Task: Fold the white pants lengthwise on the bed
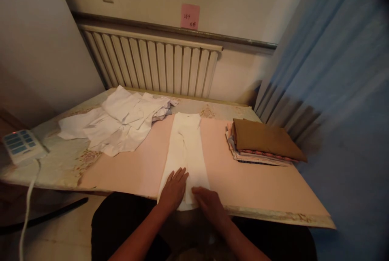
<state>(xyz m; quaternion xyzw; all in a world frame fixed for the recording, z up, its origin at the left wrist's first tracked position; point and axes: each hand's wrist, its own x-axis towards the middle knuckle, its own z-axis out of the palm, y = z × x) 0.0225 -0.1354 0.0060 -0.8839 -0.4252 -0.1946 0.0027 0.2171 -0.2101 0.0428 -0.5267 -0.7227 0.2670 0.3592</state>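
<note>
A white shirt [194, 151] lies folded into a long narrow strip, its near end at the table's front edge. On its lower left part my left hand [174, 188] rests flat, fingers stretched forward. My right hand [209, 204] is at the lower right, its fingers bent and pressed together on the cloth near the bottom end; the thumb is mostly hidden. A loose heap of white clothes [121, 119] is to the left of the strip. To the right sits a stack of folded cloth with a brown piece [264, 137] on top.
Pink sheeting [130, 172] covers much of the flower-patterned table [60, 155]. At the left edge stands a white power strip [22, 145] with its cord hanging down. A radiator [152, 62] is behind the table, and a blue curtain [343, 111] hangs along the right.
</note>
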